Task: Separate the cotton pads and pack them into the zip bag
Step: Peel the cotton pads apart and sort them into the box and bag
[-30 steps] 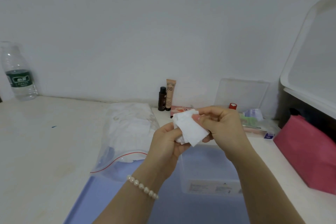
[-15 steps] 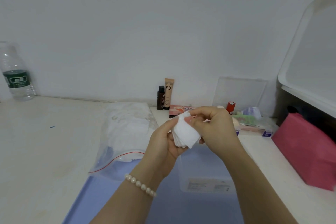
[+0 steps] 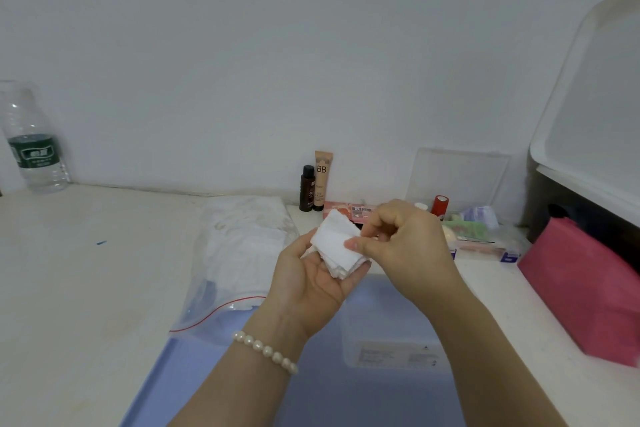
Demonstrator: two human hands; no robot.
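A small stack of white square cotton pads (image 3: 335, 246) lies in my left hand (image 3: 311, 284), palm up, fingers curled under the stack. My right hand (image 3: 398, 246) pinches the right edge of the top pad between thumb and forefinger. Left of my hands, a clear zip bag (image 3: 239, 253) with a red seal line lies flat on the table, its mouth toward me, with white pads inside.
A clear plastic box (image 3: 391, 333) sits on a blue mat (image 3: 194, 374) under my hands. Cosmetics, a BB cream tube (image 3: 322, 180) and a dark small bottle (image 3: 307, 188) stand by the wall. A pink pouch (image 3: 581, 288) lies right, a water bottle (image 3: 33, 146) far left.
My left hand has turned palm up and lowered, laying the stack flatter. My right hand's pinch has shifted to the top pad's right edge.
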